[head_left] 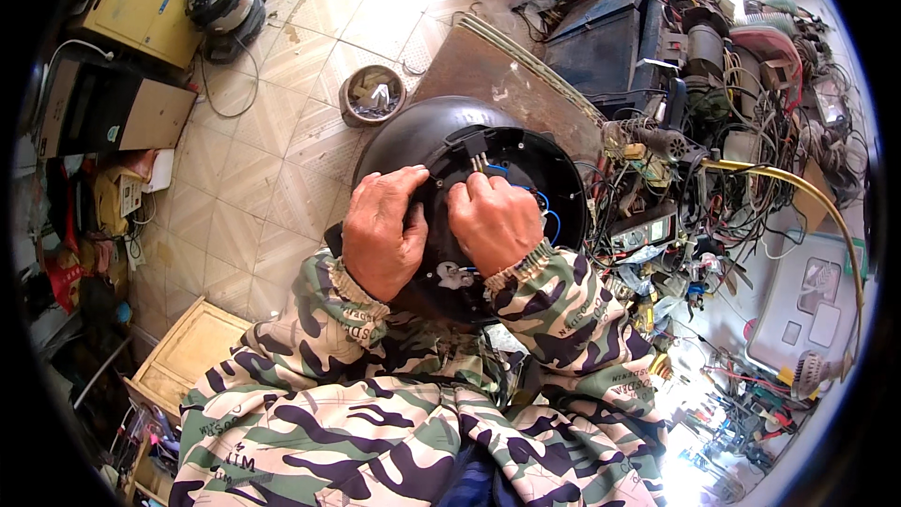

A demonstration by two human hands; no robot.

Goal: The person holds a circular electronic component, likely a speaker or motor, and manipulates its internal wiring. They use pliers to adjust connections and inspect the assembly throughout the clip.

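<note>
A black round appliance housing [392, 136] lies in front of me, its open underside holding a black part with metal prongs [474, 148], blue wires [554, 225] and small screw fittings. My left hand [383, 230] grips the housing's left rim with bent fingers and thumb. My right hand [493, 225] is inside, fingers curled together just below the prongs; what they pinch is hidden. Both forearms wear camouflage sleeves.
A rusty board [511, 94] lies behind the housing, beside a round container [374, 84] of small parts. Tangled cables and parts [723, 122] crowd the right. Boxes [155, 117], an appliance [222, 19] and a wooden drawer [188, 347] stand at left around the tiled floor [263, 160].
</note>
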